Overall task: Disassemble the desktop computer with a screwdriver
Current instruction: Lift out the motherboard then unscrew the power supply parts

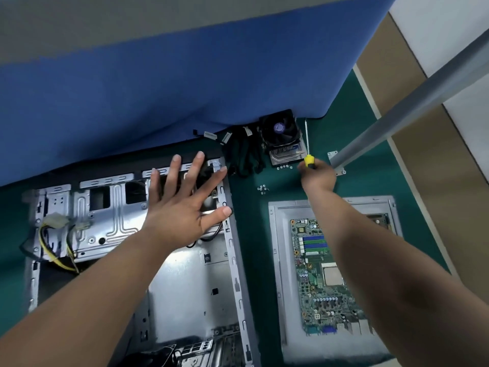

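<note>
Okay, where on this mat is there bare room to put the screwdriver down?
Bare green mat runs between the case and the metal panel, below the loose screws. More lies right of the panel. The far edge is crowded: cables, cooler fan, more screws, right hand.

case [185, 274] left, motherboard [330, 276] right (fan [281, 131] behind)
</note>
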Demonstrator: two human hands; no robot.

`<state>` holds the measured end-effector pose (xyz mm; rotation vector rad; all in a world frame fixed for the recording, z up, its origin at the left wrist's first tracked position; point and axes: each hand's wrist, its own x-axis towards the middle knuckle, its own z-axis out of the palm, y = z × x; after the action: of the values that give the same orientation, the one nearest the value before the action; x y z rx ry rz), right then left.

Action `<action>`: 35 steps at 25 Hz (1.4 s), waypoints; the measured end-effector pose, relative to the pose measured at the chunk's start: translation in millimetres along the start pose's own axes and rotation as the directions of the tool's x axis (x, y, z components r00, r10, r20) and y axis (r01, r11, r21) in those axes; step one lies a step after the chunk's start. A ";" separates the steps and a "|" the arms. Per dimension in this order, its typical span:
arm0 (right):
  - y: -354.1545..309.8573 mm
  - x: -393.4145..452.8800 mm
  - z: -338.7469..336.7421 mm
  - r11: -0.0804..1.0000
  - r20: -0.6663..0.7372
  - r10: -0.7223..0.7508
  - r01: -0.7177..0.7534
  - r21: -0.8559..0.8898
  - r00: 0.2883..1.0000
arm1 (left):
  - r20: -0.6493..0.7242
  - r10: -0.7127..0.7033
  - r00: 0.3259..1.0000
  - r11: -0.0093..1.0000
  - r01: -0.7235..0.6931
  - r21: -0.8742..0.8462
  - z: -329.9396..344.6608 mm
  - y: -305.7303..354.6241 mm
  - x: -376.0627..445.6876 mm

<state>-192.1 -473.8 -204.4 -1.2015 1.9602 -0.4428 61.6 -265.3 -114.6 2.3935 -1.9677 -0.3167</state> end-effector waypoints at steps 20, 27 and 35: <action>63.3 -185.2 -33.2 0.986 0.324 -0.121 0.152 -0.073 0.938 | 0.068 -0.083 0.994 0.982 0.093 -0.166 -25.5 15.6 -29.2; 81.2 -223.6 -15.8 0.830 0.423 -0.029 0.258 -0.495 0.905 | -0.056 -0.228 0.972 0.967 0.220 -0.128 -13.0 -42.3 -184.0; 84.9 -228.9 -1.4 0.710 0.364 -0.133 0.345 -0.614 0.922 | -0.007 -0.420 0.907 0.907 0.420 0.010 -1.8 -90.4 -260.6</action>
<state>-186.3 -234.2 -157.8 -1.8722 1.7349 0.3653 102.2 6.5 -90.0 2.8059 -1.4311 -0.3073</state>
